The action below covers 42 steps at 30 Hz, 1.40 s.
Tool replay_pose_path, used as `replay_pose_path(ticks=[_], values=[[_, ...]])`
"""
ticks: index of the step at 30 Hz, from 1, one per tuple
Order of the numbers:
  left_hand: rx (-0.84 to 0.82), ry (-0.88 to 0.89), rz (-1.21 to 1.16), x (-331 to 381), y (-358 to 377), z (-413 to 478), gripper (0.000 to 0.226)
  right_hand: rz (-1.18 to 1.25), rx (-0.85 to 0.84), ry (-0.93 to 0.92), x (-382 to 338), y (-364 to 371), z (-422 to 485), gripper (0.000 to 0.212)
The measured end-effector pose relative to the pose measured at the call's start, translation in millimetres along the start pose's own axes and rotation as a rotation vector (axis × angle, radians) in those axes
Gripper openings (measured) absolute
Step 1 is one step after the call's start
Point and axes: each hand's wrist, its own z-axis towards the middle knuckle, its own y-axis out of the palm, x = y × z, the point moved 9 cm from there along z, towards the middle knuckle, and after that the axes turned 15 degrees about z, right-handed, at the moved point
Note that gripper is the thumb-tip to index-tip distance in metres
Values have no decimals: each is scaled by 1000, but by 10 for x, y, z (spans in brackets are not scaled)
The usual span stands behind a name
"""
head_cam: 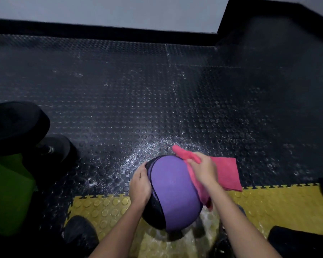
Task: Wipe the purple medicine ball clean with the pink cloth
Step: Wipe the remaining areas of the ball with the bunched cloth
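Note:
The purple medicine ball (172, 190) with black panels is held low in the middle of the view, above the floor. My left hand (140, 183) presses flat against its left side and steadies it. My right hand (203, 171) grips the pink cloth (191, 175) and holds it against the ball's right side. One end of the cloth sticks up past my fingers and the other hangs down below the ball's right edge. A second, folded pink cloth (227, 174) lies flat on the floor just right of the ball.
Black studded rubber flooring (138, 90) fills the view, with white dust scattered near the ball. A yellow interlocking mat (278, 205) runs along the bottom. A dark dumbbell (17, 123) and a green object (6, 192) sit at the left. The wall's black skirting (101, 32) lies beyond.

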Motion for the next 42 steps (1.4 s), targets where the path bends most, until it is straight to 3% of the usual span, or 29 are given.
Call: replay_pose_path(ticks=[1,3,6,8,10,12,14,17,21,25,27,31,34,36,38,40,42], values=[[3,7,6,10,0,-5,39,47,52,106,182,-107,30,31],[11,13,18,31,-5,-12,39,43,113,124,223,-149,-48,31],[13,-4,41,20,-20,2,39,29,85,-144,-227,87,-349,24],[3,1,20,1,-27,-2,40,13,-33,-384,-529,342,-639,23],[15,42,4,-5,-48,-11,50,-9,-126,-513,-578,460,-778,21],[32,37,-9,-26,-72,-43,50,89,-79,-427,-431,283,-630,21],[37,1,8,-38,-69,-80,40,174,41,-191,-167,11,-438,25],[35,-6,32,-1,-41,-95,41,158,150,1,67,-171,-334,31],[47,-7,132,131,-76,-37,40,90,171,-163,-173,-12,-505,25],[-5,16,326,335,-13,-200,43,125,68,-300,-266,141,-575,23],[23,36,357,315,-54,-223,43,205,92,-228,-106,93,-503,24],[43,60,328,244,-160,-179,42,302,228,112,322,-60,-408,32],[53,86,335,200,-177,-131,47,205,208,-103,-50,98,-577,26],[65,109,278,133,-219,-112,59,184,60,-321,-394,377,-775,24],[74,122,206,56,-275,-87,57,151,-59,-425,-542,525,-841,25],[80,115,144,-4,-318,-83,42,167,-29,-343,-388,425,-673,25],[98,109,124,-31,-350,-97,36,211,48,-87,-35,204,-469,24]])
